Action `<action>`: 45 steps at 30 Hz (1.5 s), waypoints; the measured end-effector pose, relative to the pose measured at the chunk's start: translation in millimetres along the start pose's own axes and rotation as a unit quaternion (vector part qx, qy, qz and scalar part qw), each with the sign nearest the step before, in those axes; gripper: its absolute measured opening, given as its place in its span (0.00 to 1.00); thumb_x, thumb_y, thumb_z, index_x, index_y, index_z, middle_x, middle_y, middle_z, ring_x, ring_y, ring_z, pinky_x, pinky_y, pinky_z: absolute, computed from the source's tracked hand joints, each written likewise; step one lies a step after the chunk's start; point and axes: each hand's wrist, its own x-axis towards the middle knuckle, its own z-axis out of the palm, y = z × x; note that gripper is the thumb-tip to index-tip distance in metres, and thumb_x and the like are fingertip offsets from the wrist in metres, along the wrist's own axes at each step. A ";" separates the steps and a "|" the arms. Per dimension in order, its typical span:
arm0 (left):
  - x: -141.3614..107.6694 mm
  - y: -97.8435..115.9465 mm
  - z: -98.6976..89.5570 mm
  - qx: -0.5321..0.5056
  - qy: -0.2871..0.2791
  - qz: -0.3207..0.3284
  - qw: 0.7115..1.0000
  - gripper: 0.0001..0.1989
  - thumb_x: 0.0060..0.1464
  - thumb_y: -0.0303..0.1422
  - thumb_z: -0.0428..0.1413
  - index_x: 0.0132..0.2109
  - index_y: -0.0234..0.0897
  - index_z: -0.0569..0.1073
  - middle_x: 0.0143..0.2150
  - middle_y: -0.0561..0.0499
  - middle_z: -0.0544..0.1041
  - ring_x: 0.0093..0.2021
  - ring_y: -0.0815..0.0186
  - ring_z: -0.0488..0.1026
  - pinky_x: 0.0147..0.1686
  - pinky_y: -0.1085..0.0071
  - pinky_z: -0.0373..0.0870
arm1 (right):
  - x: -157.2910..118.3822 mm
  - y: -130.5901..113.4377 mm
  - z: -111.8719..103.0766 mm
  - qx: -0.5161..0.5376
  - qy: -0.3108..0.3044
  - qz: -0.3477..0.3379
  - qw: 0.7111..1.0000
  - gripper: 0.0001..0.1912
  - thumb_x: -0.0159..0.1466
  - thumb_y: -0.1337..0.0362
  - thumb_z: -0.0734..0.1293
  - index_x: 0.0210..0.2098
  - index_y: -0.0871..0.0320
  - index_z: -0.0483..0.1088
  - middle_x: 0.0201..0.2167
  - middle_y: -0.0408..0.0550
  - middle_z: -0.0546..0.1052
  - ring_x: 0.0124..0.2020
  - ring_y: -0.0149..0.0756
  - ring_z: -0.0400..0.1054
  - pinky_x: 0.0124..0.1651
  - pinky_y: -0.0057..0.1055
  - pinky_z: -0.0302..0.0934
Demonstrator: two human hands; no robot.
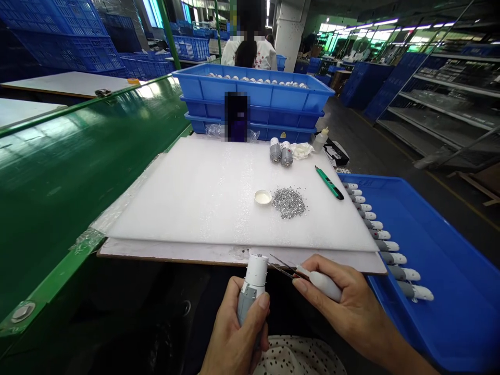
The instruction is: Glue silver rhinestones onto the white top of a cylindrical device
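Note:
My left hand (244,325) is wrapped round a white and grey cylindrical part (256,271), held upright just below the near edge of the white board (195,208). Small dark dots mark its white upper end. To its right, my right hand (347,307) pinches a pair of tweezers (287,271), their thin metal tips apart and pointing left, close to the part's top. A rounded white piece (326,286) also sits in the right hand's grip; I cannot tell whether it belongs to the tweezers. On the board, a pile of tiny silvery pieces (289,202) lies beside a small cream-coloured round lid or dish (263,197).
A green utility knife (329,183), two grey-white parts (281,153) and a small bottle (321,139) lie towards the board's right and back. Stacked blue crates (253,104) stand behind. A blue tray (449,271) at right holds a row of similar parts. A green conveyor (97,156) runs along the left.

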 end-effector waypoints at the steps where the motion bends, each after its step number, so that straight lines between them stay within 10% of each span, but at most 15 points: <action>1: 0.2 -0.1 0.2 0.003 0.002 0.001 1.000 0.18 0.58 0.52 0.51 0.36 0.42 0.61 0.17 0.62 0.64 0.15 0.76 0.50 0.15 0.78 0.47 | 0.1 0.0 0.0 -0.002 -0.002 0.001 1.000 0.12 0.67 0.55 0.63 0.31 0.55 0.68 0.23 0.38 0.67 0.24 0.30 0.60 0.28 0.26 0.56; 15: -2.4 -2.3 3.0 0.123 0.145 0.082 0.978 0.17 0.57 0.50 0.54 0.37 0.43 0.63 0.22 0.60 0.63 0.23 0.68 0.60 0.24 0.72 0.58 | 2.8 7.3 7.8 -0.035 0.062 -0.100 0.992 0.06 0.66 0.62 0.65 0.33 0.54 0.70 0.26 0.38 0.74 0.26 0.30 0.68 0.31 0.25 0.61; 19: -6.0 3.4 3.1 0.058 0.073 0.042 0.995 0.16 0.58 0.50 0.53 0.37 0.43 0.63 0.19 0.61 0.63 0.20 0.70 0.55 0.19 0.73 0.51 | -0.1 12.1 11.5 -0.044 0.138 -0.171 0.974 0.02 0.65 0.64 0.68 0.35 0.54 0.70 0.27 0.37 0.75 0.27 0.28 0.70 0.32 0.22 0.62; 22: -6.7 8.5 5.4 0.055 0.052 0.043 0.996 0.16 0.58 0.50 0.53 0.37 0.43 0.64 0.18 0.61 0.63 0.19 0.70 0.54 0.19 0.73 0.51 | -3.0 11.2 8.1 -0.032 0.138 -0.119 0.983 0.06 0.65 0.60 0.68 0.32 0.54 0.71 0.23 0.37 0.73 0.22 0.27 0.66 0.26 0.22 0.60; 30: 1.7 1.8 -5.7 0.215 0.267 0.137 0.929 0.17 0.52 0.49 0.59 0.41 0.45 0.66 0.20 0.59 0.67 0.20 0.63 0.63 0.23 0.69 0.58 | 7.0 32.5 -32.0 0.060 0.245 0.021 0.967 0.16 0.62 0.49 0.68 0.34 0.57 0.72 0.19 0.39 0.67 0.18 0.29 0.57 0.20 0.26 0.52; 38: -0.8 5.5 -5.4 -0.111 -0.002 0.007 0.994 0.17 0.58 0.49 0.53 0.35 0.38 0.69 0.19 0.55 0.71 0.18 0.71 0.63 0.21 0.75 0.60 | 70.9 72.2 -42.3 -0.184 0.347 0.046 0.918 0.17 0.63 0.49 0.63 0.35 0.57 0.68 0.33 0.53 0.76 0.34 0.47 0.68 0.37 0.38 0.59; 45: -1.4 5.8 7.0 -0.333 -0.004 -0.036 0.942 0.16 0.55 0.43 0.60 0.42 0.33 0.78 0.33 0.49 0.77 0.28 0.69 0.70 0.32 0.72 0.69 | 90.0 73.0 -40.4 -0.217 0.383 0.072 0.895 0.23 0.61 0.46 0.65 0.43 0.59 0.65 0.40 0.60 0.75 0.41 0.55 0.69 0.41 0.46 0.60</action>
